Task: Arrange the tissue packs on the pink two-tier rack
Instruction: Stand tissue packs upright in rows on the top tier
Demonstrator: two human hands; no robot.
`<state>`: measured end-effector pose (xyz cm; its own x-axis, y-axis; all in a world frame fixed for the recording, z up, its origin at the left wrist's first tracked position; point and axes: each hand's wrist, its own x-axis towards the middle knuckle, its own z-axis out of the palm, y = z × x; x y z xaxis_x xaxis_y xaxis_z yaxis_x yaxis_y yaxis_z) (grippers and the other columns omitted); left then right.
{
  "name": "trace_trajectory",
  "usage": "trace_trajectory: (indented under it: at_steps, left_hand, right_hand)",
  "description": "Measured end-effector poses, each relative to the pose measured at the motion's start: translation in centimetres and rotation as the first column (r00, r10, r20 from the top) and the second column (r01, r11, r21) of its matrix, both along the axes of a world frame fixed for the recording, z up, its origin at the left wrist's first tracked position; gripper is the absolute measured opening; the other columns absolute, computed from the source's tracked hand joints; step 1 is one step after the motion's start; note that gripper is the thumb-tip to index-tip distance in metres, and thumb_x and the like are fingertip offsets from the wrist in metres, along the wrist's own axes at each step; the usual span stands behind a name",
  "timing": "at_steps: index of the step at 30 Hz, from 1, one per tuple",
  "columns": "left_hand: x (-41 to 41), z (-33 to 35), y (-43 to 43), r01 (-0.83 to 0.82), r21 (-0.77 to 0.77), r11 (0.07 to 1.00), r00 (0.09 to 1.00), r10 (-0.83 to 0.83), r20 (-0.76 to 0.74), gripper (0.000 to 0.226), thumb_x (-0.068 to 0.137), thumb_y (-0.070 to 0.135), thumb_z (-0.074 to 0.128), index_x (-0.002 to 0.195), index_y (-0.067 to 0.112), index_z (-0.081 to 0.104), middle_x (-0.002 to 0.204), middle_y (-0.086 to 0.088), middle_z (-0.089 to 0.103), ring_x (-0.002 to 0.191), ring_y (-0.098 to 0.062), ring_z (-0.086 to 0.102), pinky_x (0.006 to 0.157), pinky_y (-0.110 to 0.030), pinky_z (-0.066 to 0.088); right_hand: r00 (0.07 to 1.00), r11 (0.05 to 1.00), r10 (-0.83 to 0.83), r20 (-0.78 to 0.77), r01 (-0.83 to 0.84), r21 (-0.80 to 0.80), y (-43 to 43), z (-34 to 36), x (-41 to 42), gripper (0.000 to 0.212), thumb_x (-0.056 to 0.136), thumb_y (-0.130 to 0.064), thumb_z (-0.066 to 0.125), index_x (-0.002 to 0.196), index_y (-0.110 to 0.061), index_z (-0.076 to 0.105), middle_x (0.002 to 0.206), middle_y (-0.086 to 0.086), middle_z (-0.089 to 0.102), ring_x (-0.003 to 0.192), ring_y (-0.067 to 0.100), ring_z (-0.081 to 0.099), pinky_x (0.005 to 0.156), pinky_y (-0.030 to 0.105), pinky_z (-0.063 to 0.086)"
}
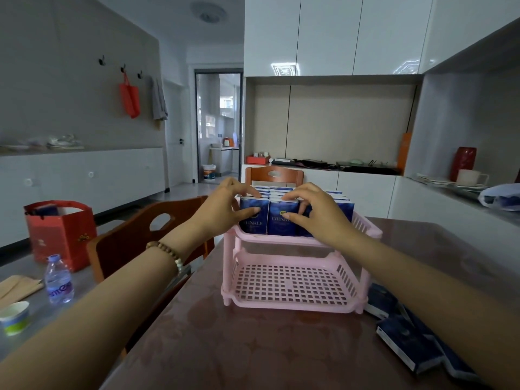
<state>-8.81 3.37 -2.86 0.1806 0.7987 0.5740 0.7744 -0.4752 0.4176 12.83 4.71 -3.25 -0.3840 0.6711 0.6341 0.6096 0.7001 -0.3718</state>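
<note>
Upper tier of pink rack [295, 280] holds upright tissue packs [282, 220], left hand [222, 204] and right hand [312, 212] each gripping a front-row pack with curled fingers [244, 190], apparently squaring the row; next move likely fetches loose packs [408, 344] from the surface's [253, 347] right edge for the lower tier.

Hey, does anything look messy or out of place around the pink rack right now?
Only the loose packs stand out: they lie flat at mixed angles on the table, to the right of the pink rack. The upright packs on the top tier stand in neat rows. Nothing looks spilled or damaged.
</note>
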Motion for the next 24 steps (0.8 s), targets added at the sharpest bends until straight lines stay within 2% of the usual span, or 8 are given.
trace_trajectory:
  at_steps: [3,7,10,13,17,19,21,24]
  left_hand:
    - [-0.1,0.2,-0.4,-0.013,-0.006,1.000,1.000,0.013,-0.003,0.033,0.083,0.027,0.067,0.114,0.028,0.057,0.120,0.001,0.044,0.084,-0.010,0.052,0.065,-0.014,0.045]
    - [-0.2,0.3,-1.0,-0.037,0.011,0.999,0.999,0.037,-0.005,0.040,0.082,0.027,0.069,0.119,0.027,0.056,0.124,0.000,0.044,0.089,-0.013,0.052,0.062,-0.013,0.043]
    - [-0.1,0.5,-1.6,-0.084,0.043,0.996,0.996,0.084,0.000,0.043,0.081,0.029,0.069,0.122,0.025,0.054,0.126,-0.002,0.045,0.092,-0.011,0.049,0.068,-0.015,0.044]
    - [0.1,0.7,-2.6,-0.124,0.072,0.990,0.992,0.125,-0.010,0.045,0.082,0.036,0.067,0.123,0.026,0.053,0.127,-0.002,0.046,0.089,-0.011,0.051,0.069,-0.018,0.048]
    - [1.3,0.3,-5.3,-0.154,0.135,0.979,0.984,0.165,-0.073,0.044,0.085,0.044,0.060,0.124,0.025,0.053,0.126,0.000,0.050,0.105,-0.015,0.052,0.082,-0.030,0.051]
    - [2.5,-0.4,-7.2,-0.155,0.210,0.965,0.976,0.183,-0.118,0.040,0.086,0.044,0.058,0.121,0.025,0.054,0.122,0.001,0.052,0.106,-0.014,0.052,0.081,-0.030,0.050]
    - [3.7,-1.4,-8.9,-0.117,0.248,0.962,0.972,0.162,-0.169,0.039,0.087,0.047,0.055,0.119,0.026,0.055,0.119,0.003,0.053,0.105,-0.013,0.052,0.078,-0.030,0.049]
    - [5.7,-3.2,-10.4,-0.024,0.163,0.986,0.970,0.062,-0.234,0.037,0.087,0.051,0.053,0.117,0.028,0.056,0.113,0.008,0.056,0.096,-0.007,0.051,0.073,-0.022,0.044]
  right_hand:
    - [1.000,1.000,-0.007,0.019,0.006,0.007,-0.1,-0.1,0.2,0.034,0.082,-0.019,0.069,0.116,-0.022,0.061,0.116,-0.004,0.051,0.079,0.016,0.058,0.081,0.028,0.050]
    - [1.000,1.000,-0.003,0.010,0.002,0.019,-0.3,-0.2,0.4,0.038,0.081,-0.022,0.070,0.118,-0.025,0.058,0.113,-0.009,0.048,0.080,0.016,0.057,0.082,0.032,0.051]
    - [1.000,0.999,-0.002,0.003,0.002,0.033,-0.7,0.1,0.7,0.041,0.081,-0.026,0.070,0.119,-0.027,0.055,0.119,-0.009,0.047,0.081,0.014,0.056,0.081,0.033,0.052]
    - [1.000,0.999,-0.016,0.003,0.016,0.040,-1.3,0.4,1.3,0.044,0.082,-0.027,0.069,0.123,-0.026,0.052,0.129,-0.006,0.048,0.084,0.011,0.057,0.077,0.028,0.051]
    - [0.999,1.000,0.012,-0.033,-0.012,-0.017,-3.6,0.4,3.1,0.045,0.083,-0.028,0.067,0.124,-0.029,0.049,0.125,-0.009,0.049,0.093,0.007,0.056,0.078,0.030,0.052]
    - [0.999,0.998,0.035,-0.021,-0.036,-0.043,-5.3,-0.2,4.4,0.042,0.082,-0.029,0.067,0.121,-0.029,0.052,0.118,-0.015,0.049,0.094,0.005,0.057,0.078,0.026,0.051]
    - [0.997,0.995,0.055,0.046,-0.051,-0.082,-7.3,-1.1,5.9,0.039,0.083,-0.031,0.066,0.119,-0.031,0.053,0.112,-0.023,0.048,0.095,0.001,0.056,0.075,0.017,0.048]
    - [0.985,0.984,0.081,0.152,-0.055,-0.169,-9.7,-2.4,8.4,0.032,0.082,-0.036,0.065,0.112,-0.036,0.054,0.109,-0.027,0.049,0.097,-0.003,0.055,0.070,0.011,0.049]
